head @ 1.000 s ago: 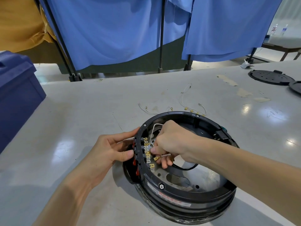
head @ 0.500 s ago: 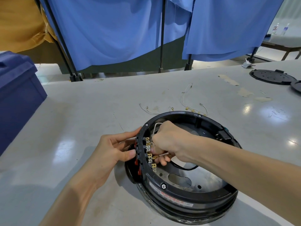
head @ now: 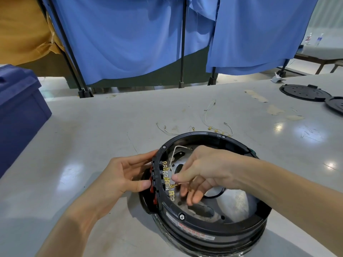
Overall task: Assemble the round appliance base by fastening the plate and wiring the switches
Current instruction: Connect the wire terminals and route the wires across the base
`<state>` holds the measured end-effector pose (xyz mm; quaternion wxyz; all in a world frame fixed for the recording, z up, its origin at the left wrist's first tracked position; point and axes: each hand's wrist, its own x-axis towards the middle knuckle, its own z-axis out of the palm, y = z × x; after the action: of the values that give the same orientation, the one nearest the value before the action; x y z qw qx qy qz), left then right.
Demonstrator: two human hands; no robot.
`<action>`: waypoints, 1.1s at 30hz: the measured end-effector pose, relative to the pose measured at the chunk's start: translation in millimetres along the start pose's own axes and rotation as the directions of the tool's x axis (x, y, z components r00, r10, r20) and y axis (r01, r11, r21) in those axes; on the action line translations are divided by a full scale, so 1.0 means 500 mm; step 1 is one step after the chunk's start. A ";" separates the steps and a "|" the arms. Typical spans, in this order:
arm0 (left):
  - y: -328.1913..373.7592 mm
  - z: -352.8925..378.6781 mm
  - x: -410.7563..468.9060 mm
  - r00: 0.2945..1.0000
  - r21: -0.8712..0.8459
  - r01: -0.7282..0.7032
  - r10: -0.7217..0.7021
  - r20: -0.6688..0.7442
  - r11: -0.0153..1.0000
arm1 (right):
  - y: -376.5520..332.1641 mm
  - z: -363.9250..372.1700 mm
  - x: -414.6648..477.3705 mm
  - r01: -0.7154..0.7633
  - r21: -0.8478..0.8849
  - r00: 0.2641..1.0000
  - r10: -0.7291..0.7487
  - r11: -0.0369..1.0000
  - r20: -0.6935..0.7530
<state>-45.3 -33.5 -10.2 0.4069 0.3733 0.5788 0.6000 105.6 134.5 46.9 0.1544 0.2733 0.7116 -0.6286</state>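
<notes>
The round black appliance base (head: pixel 219 229) lies open side up on the table, with a metal plate (head: pixel 235 204) inside it. Red switches (head: pixel 152 179) sit in its left wall, and their brass terminals (head: pixel 167 179) point inward. My left hand (head: pixel 122 175) holds the outside of that wall, thumb pressing on the switches. Inside the ring, my right hand (head: pixel 200 169) pinches a white wire (head: pixel 174 154) with a brass connector close to the terminals. The wire's far end runs to the plate's back.
Loose white wires with brass connectors (head: pixel 213 125) lie on the table just behind the base. Two black round covers (head: pixel 304 92) rest at the far right. A dark blue bin (head: pixel 18 112) stands at the left edge. Blue curtains on black stands hang behind the table.
My right hand's fingers have loosened from a fist and spread, with the wire now pinched at thumb and forefinger by the terminals. My left hand has kept its hold on the wall.
</notes>
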 end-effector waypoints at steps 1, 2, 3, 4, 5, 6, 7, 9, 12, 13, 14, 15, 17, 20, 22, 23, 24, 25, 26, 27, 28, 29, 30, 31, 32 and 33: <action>0.000 -0.001 -0.001 1.000 -0.004 0.000 0.000 0.017 1.000 | 0.003 -0.001 -0.005 -0.011 0.009 0.999 0.010 1.000 0.033; 0.001 -0.002 -0.003 0.999 -0.010 0.001 0.000 0.050 1.000 | 0.005 0.000 -0.008 -0.019 0.022 0.998 0.017 1.000 0.060; 0.002 -0.003 -0.006 0.996 -0.013 0.000 0.001 0.090 1.000 | 0.008 0.000 -0.010 -0.024 0.036 0.997 0.022 0.999 0.076; 0.003 -0.003 -0.008 0.992 -0.010 -0.003 0.004 0.124 1.000 | 0.010 0.000 -0.011 -0.028 0.054 0.996 0.024 0.998 0.082; 0.003 -0.002 -0.009 0.990 -0.002 -0.012 0.012 0.140 1.000 | 0.011 0.000 -0.011 -0.032 0.075 0.996 0.025 0.997 0.085; 0.003 0.000 -0.009 0.990 0.011 -0.025 0.023 0.137 1.000 | 0.012 0.001 -0.011 -0.036 0.095 0.996 0.027 0.995 0.089; 0.001 0.001 -0.008 0.992 0.025 -0.038 0.035 0.119 0.999 | 0.012 0.002 -0.009 -0.040 0.111 0.995 0.030 0.993 0.093; -0.001 0.004 -0.006 0.996 0.046 -0.051 0.048 0.080 0.998 | 0.012 0.005 -0.008 -0.046 0.128 0.995 0.034 0.991 0.095; -0.002 0.004 -0.005 0.995 0.052 -0.062 0.058 0.077 0.997 | 0.015 0.010 -0.006 -0.036 0.142 0.997 0.026 0.989 0.068; -0.002 0.004 -0.005 0.995 0.055 -0.063 0.058 0.081 0.997 | 0.017 0.012 -0.004 -0.033 0.153 0.998 0.026 0.988 0.050; -0.002 0.003 -0.005 0.995 0.057 -0.062 0.058 0.083 0.996 | 0.018 0.013 -0.003 -0.031 0.163 0.999 0.027 0.986 0.028; -0.002 0.003 -0.005 0.995 0.059 -0.060 0.056 0.081 0.996 | 0.018 0.014 -0.001 -0.029 0.169 1.000 0.028 0.985 0.010; -0.003 0.000 -0.006 0.996 0.070 -0.051 0.046 0.073 0.996 | 0.018 0.017 0.001 -0.027 0.176 1.000 0.029 0.984 -0.006; -0.003 -0.001 -0.007 0.997 0.069 -0.038 0.033 0.069 0.997 | 0.019 0.020 -0.001 -0.025 0.187 1.000 0.027 0.982 -0.010; -0.002 0.001 -0.007 0.997 0.066 -0.038 0.033 0.068 0.997 | 0.020 0.022 -0.001 -0.019 0.189 1.000 0.023 0.982 -0.020; -0.003 0.002 -0.007 0.997 0.071 -0.039 0.035 0.064 0.997 | 0.021 0.023 -0.001 -0.017 0.190 0.999 0.022 0.982 -0.026; -0.004 0.003 -0.007 0.998 0.079 -0.041 0.036 0.058 0.996 | 0.021 0.024 0.000 -0.015 0.190 0.999 0.022 0.982 -0.031; -0.005 0.004 -0.006 0.998 0.087 -0.043 0.039 0.049 0.995 | 0.022 0.025 0.001 -0.016 0.189 0.999 0.023 0.982 -0.034; -0.007 0.005 -0.006 0.999 0.090 -0.044 0.041 0.036 0.995 | 0.022 0.026 0.001 -0.018 0.189 0.999 0.025 0.982 -0.035; -0.008 0.006 -0.005 0.999 0.091 -0.045 0.043 0.023 0.995 | 0.022 0.026 0.001 -0.021 0.188 0.999 0.029 0.982 -0.037; -0.008 0.006 -0.004 0.999 0.089 -0.043 0.042 0.013 0.995 | 0.021 0.027 0.002 -0.025 0.190 0.999 0.034 0.981 -0.041; -0.009 0.006 -0.004 0.999 0.085 -0.039 0.039 0.008 0.996 | 0.020 0.027 0.003 -0.032 0.192 0.998 0.041 0.981 -0.045; -0.009 0.006 -0.004 0.999 0.078 -0.032 0.032 0.009 0.996 | 0.019 0.027 0.003 -0.040 0.191 0.998 0.050 0.981 -0.048; -0.009 0.004 -0.005 1.000 0.066 -0.024 0.023 0.014 0.998 | 0.017 0.028 0.004 -0.049 0.191 0.997 0.060 0.980 -0.053; -0.008 0.004 -0.005 1.000 0.051 -0.016 0.015 0.022 0.999 | 0.016 0.029 0.004 -0.057 0.191 0.996 0.069 0.980 -0.058; -0.008 0.005 -0.005 0.999 0.035 -0.010 0.008 0.034 0.999 | 0.015 0.029 0.004 -0.063 0.190 0.995 0.076 0.980 -0.062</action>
<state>-41.9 -35.0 -14.1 0.4074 0.3932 0.5805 0.5852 106.6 121.4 37.3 0.1250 0.3332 0.6439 -0.6773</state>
